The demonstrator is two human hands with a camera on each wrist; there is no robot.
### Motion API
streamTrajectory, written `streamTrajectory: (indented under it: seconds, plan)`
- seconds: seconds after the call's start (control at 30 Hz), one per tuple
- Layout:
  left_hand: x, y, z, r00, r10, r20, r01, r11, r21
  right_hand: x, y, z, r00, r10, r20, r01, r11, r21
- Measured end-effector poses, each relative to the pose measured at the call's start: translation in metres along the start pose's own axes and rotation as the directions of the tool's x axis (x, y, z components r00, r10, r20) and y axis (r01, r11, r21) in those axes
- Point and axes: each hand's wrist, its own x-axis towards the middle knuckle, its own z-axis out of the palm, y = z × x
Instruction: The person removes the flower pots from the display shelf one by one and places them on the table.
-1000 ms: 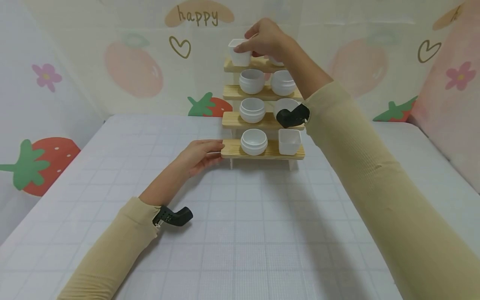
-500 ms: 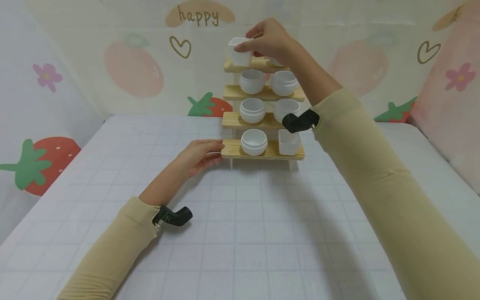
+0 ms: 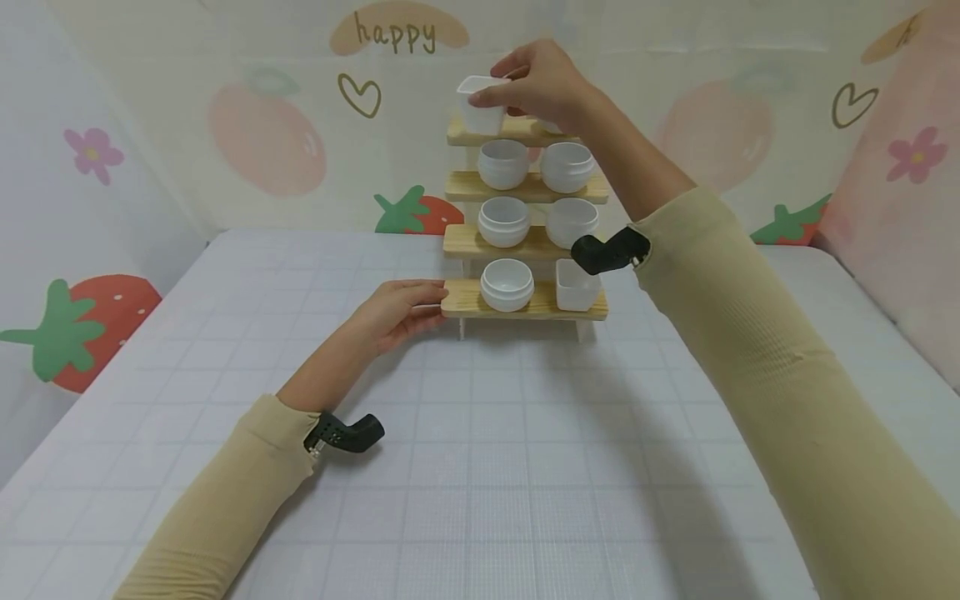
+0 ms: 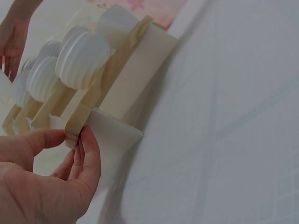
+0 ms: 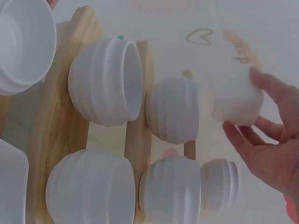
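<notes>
At the upper left of a tiered wooden stand, my right hand (image 3: 546, 83) pinches a square white pot (image 3: 480, 112) between thumb and fingers. The pot is upright at the top board (image 3: 525, 129); whether its base touches the wood I cannot tell. In the right wrist view this square pot (image 5: 236, 95) stands left of the fingers. My left hand (image 3: 396, 317) grips the left end of the lowest board (image 3: 467, 300), thumb above and fingers below, as the left wrist view shows. A round white pot (image 3: 507, 285) and another square pot (image 3: 573, 287) sit on that lowest board.
Round white pots (image 3: 504, 164) stand in pairs on the two middle boards. One more round pot (image 5: 219, 185) is on the top board, mostly behind my right hand in the head view. A white gridded tabletop (image 3: 450, 467) spreads in front; a printed backdrop (image 3: 270, 142) hangs behind.
My right wrist and forearm have swung slightly to the right and down, while the fingers stay on the square pot, which has barely moved. My left hand keeps its place.
</notes>
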Motion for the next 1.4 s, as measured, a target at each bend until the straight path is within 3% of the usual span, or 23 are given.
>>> streamTrajectory:
  seconds: [0.87,1.17,1.4]
  plan:
    - [0.0,-0.001,-0.005,1.0,-0.007,-0.007,0.007,1.0,0.007,-0.019,0.0,0.001,0.994,-0.11,0.011,0.11,0.993,0.031]
    - [0.0,0.0,-0.005,1.0,-0.013,-0.011,0.014,1.0,0.008,-0.025,0.0,-0.001,0.995,-0.099,0.011,0.098,0.995,0.035]
    - [0.003,-0.002,-0.006,1.0,-0.01,-0.007,0.01,1.0,0.013,-0.03,0.001,-0.002,0.998,-0.068,-0.003,0.068,0.998,-0.016]
